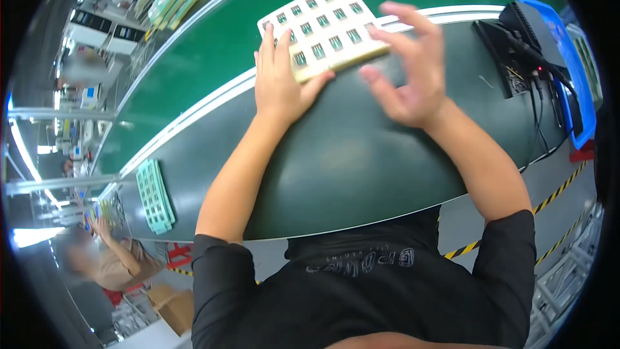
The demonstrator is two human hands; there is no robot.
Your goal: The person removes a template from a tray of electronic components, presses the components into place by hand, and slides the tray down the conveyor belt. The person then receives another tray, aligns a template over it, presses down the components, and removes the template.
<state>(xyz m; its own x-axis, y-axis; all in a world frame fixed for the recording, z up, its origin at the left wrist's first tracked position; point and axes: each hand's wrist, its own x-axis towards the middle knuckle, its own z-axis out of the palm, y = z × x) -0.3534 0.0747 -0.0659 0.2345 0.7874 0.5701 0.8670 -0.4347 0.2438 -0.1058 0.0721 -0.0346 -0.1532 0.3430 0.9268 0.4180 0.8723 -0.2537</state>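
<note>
A cream-coloured tray (327, 18) with rows of small green circuit boards in its pockets lies across the white rail, partly over the green belt. My left hand (278, 84) grips its near left corner, fingers stretched over the top and thumb along the front edge. At the right end of the tray is my right hand (416, 71), its fingers spread and curved, slightly blurred. One fingertip overlaps the tray's right edge; whether it touches I cannot tell. Nothing shows between the right thumb and fingers.
A green stack of trays (155, 197) sits on the dark table (349, 161) at left. To the right are a black device (526, 32) with cables and a blue bin (578, 103). Beyond the rail (213, 94) runs the green belt (232, 26). A co-worker (119, 262) is at far left.
</note>
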